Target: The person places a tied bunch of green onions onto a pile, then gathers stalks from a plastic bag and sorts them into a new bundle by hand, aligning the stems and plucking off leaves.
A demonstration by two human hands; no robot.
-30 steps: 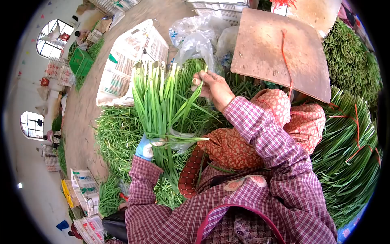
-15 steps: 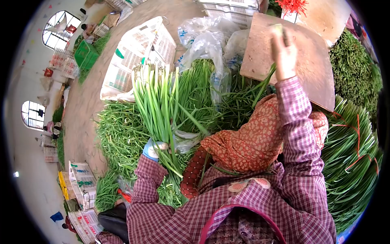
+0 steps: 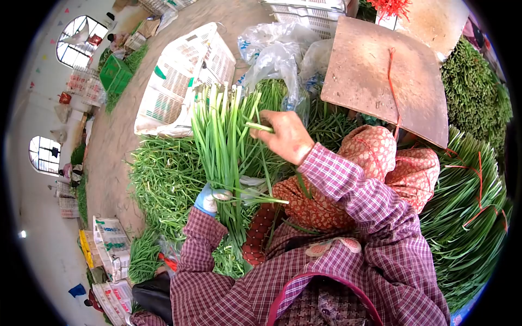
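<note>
Currently, green stalk bundle [image 3: 222,141] is gripped by left hand [image 3: 211,199], near side of white crate [image 3: 171,81]; loose stalk [image 3: 259,127] is pinched in right hand [image 3: 287,136], narrow grip, right of that crate.

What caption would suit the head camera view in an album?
The left hand holds a leafy green bunch; the right hand holds a stalk beside it.

White-grey wall [image 3: 49,247] seen far L of L hand [image 3: 211,200]; 2 arched, gridded windows [image 3: 43,155] set in it, brightly lit. Small light [image 3: 22,234] spotted far L too. Brownish floor [image 3: 106,176] seen btwn wall & hand.
</note>
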